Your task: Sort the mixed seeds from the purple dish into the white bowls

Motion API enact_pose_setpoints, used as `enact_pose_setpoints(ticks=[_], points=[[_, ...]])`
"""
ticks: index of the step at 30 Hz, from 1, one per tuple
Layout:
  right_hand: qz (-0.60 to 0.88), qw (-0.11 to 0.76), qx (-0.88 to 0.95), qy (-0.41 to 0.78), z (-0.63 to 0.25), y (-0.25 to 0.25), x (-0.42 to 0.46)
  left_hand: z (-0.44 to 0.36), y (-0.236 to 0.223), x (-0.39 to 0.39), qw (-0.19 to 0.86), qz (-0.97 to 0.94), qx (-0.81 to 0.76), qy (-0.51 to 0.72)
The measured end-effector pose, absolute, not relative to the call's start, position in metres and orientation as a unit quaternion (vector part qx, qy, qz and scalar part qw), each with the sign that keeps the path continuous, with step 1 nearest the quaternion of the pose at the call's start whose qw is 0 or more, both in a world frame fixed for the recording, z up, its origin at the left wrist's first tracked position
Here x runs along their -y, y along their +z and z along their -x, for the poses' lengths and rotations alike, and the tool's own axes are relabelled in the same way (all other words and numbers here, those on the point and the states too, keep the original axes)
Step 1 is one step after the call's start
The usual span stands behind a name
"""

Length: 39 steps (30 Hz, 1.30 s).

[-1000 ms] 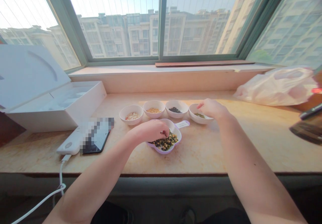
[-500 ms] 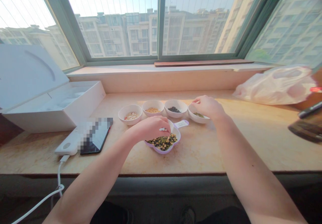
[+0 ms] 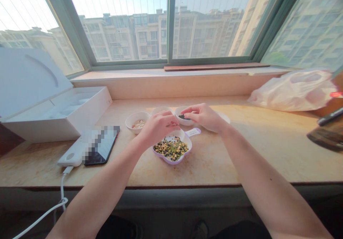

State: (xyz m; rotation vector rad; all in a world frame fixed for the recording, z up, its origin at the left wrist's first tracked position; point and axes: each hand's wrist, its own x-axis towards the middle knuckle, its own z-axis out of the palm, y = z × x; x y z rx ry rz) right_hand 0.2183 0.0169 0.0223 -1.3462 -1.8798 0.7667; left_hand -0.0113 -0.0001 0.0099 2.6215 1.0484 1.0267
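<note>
A white bowl with a purple rim and handle (image 3: 190,146) holds mixed green, black and yellow beans (image 3: 171,148). Above its back edge, my left hand (image 3: 161,124) has its fingers bent together; whatever they hold is hidden. My right hand (image 3: 205,117) reaches across a white bowl of black beans (image 3: 184,120), fingertips drawn together at the beans. What is between them cannot be made out. Behind my left hand stands another white bowl (image 3: 158,109), its contents covered. A bowl of pale flat seeds (image 3: 138,124) is at the left. The rightmost bowl (image 3: 224,117) is mostly behind my right hand.
At the left are an open white box (image 3: 88,106), a white power bank (image 3: 72,155) with a cable (image 3: 63,189), and a black phone (image 3: 103,151). A plastic bag (image 3: 292,90) and a dark glass vessel (image 3: 325,135) stand at the right. A window runs behind the counter (image 3: 214,167).
My right hand has moved left from the rightmost bowl to the black beans. My left hand has lifted up and back from the mixed beans, uncovering more of them.
</note>
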Motion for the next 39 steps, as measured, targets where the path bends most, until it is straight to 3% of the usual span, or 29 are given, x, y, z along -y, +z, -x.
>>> enact_pose_setpoints(ticks=[5,13,16,20,22,25,29,34,39], points=[[0.372,0.306,0.712,0.511,-0.202,0.012,-0.013,0.014,0.010,-0.003,0.037,-0.842,-0.373,0.389],[0.368,0.362,0.676,0.526,-0.191,0.001,-0.014,0.013,0.009,-0.001,-0.001,-0.857,-0.361,0.366],[0.398,0.385,0.691,0.464,-0.195,0.006,-0.014,0.011,0.010,0.000,0.023,-0.851,-0.389,0.352],[0.503,0.420,0.724,0.216,-0.213,0.018,-0.018,0.011,0.012,0.001,0.061,-0.877,-0.411,0.243],[0.538,0.411,0.730,0.095,-0.225,0.023,-0.023,0.012,0.011,0.003,0.082,-0.909,-0.374,0.166],[0.606,0.346,0.716,0.011,-0.243,0.026,-0.030,0.012,0.007,0.005,0.128,-0.941,-0.302,0.084],[0.714,0.228,0.661,-0.028,-0.261,0.024,-0.037,0.010,0.000,0.007,0.133,-0.952,-0.274,0.038],[0.772,0.097,0.628,0.025,-0.278,0.020,-0.042,0.006,0.004,0.006,0.115,-0.957,-0.267,0.002],[0.774,0.070,0.629,0.025,-0.285,0.015,-0.046,0.003,0.010,0.005,0.138,-0.952,-0.273,-0.025]])
